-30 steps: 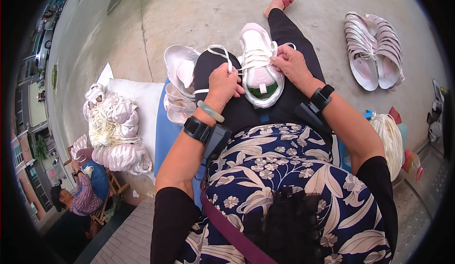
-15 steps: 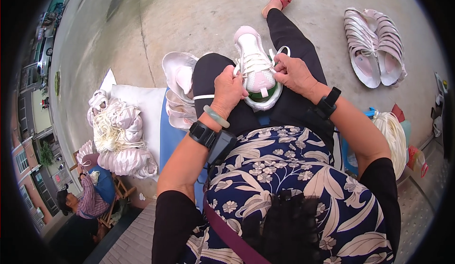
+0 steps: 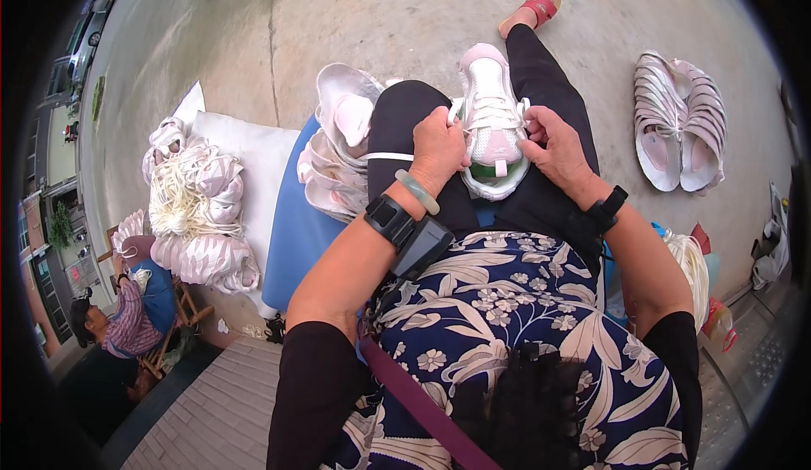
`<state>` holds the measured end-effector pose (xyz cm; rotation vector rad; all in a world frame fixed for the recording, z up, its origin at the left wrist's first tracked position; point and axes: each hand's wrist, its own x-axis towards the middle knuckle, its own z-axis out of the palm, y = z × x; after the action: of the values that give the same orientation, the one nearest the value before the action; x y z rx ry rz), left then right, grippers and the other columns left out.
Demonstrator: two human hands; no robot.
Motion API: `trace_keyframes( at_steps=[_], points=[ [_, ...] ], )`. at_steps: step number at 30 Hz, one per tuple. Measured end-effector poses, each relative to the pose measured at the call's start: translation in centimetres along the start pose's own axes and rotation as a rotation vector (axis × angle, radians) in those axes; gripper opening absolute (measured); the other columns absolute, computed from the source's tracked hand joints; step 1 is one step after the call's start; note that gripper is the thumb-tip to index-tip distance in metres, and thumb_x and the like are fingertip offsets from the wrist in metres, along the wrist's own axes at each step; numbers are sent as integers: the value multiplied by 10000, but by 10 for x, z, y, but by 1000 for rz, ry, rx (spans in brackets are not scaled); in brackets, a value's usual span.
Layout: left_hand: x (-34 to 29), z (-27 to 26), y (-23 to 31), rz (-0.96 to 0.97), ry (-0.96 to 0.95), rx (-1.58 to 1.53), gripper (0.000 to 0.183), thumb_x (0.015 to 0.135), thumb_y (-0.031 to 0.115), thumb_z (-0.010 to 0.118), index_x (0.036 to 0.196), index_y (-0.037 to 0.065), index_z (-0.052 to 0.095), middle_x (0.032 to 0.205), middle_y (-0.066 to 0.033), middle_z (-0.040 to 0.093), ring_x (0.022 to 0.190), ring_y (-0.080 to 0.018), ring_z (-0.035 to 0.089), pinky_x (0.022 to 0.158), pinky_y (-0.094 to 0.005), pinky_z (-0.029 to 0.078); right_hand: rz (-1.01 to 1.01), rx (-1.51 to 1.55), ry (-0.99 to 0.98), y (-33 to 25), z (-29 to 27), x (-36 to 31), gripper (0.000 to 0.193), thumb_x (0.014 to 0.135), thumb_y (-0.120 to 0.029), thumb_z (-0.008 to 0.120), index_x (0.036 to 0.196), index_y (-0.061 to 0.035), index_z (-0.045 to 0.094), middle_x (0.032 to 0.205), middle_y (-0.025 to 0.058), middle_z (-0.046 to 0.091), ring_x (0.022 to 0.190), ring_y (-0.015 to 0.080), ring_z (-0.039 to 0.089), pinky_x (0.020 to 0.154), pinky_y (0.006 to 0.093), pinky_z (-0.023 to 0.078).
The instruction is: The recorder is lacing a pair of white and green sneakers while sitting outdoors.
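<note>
A pale pink and white sneaker upper [image 3: 486,71] with a green inside lies between my thighs, toe pointing away from me. White shoelace [image 3: 488,118] crosses its front in several rows. At its left edge my left hand [image 3: 438,151] is closed on the shoelace, and a white lace end [image 3: 389,157] trails left over my thigh from under that hand. My right hand [image 3: 557,151] pinches at the right edge, where a short bit of lace shows above the fingertips. What lies inside both hands is partly hidden.
More uppers [image 3: 338,162] sit left of my knee on blue cloth [image 3: 296,242]. Farther left are bundled uppers [image 3: 207,259] and loose laces [image 3: 182,200]. Stacked uppers [image 3: 680,124] lie on the floor at right, above a hank of laces [image 3: 688,271]. A person [image 3: 127,318] sits at far left.
The lace loop that stood above my right hand is no longer seen there. My right fingers have drawn in against the upper's edge. The whole view has shifted.
</note>
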<state>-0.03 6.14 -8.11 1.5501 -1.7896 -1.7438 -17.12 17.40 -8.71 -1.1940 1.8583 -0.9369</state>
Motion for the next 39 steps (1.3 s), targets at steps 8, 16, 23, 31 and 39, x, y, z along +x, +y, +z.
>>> trace_keyframes(
  at_steps=[8,16,23,31,39],
  points=[
    [6,0,-7,11,28,-26,130,851,95,478,785,-15,492,630,-88,563,410,-144,559,333,-255,427,-685,-579,-65,-31,10,13,243,697,-78,595,929,-150,591,757,32,499,716,194,516,692,338,344],
    [1,0,-6,25,28,-26,143,801,80,513,721,-37,495,594,-175,571,463,-283,591,470,-374,473,-595,-557,-23,-15,17,17,226,747,-124,583,972,-149,595,748,23,536,728,200,535,689,351,346],
    [18,11,-28,262,110,257,150,805,100,508,715,-19,519,564,-127,569,426,-217,571,434,-345,455,-483,-470,-36,-12,24,20,226,755,-142,586,979,-152,607,764,16,577,756,206,552,703,356,340],
    [6,5,-15,407,254,310,317,699,157,672,867,-7,459,629,-146,553,624,-339,579,593,-390,466,-487,-521,33,-22,24,15,181,754,-148,579,932,-161,612,766,11,562,768,200,553,764,384,322],
    [-20,1,-3,516,44,675,333,704,188,678,877,7,458,741,-194,591,720,-387,587,624,-448,465,-411,-547,-23,-22,23,18,168,758,-164,576,922,-151,611,813,24,557,833,216,568,895,495,303]
  ],
)
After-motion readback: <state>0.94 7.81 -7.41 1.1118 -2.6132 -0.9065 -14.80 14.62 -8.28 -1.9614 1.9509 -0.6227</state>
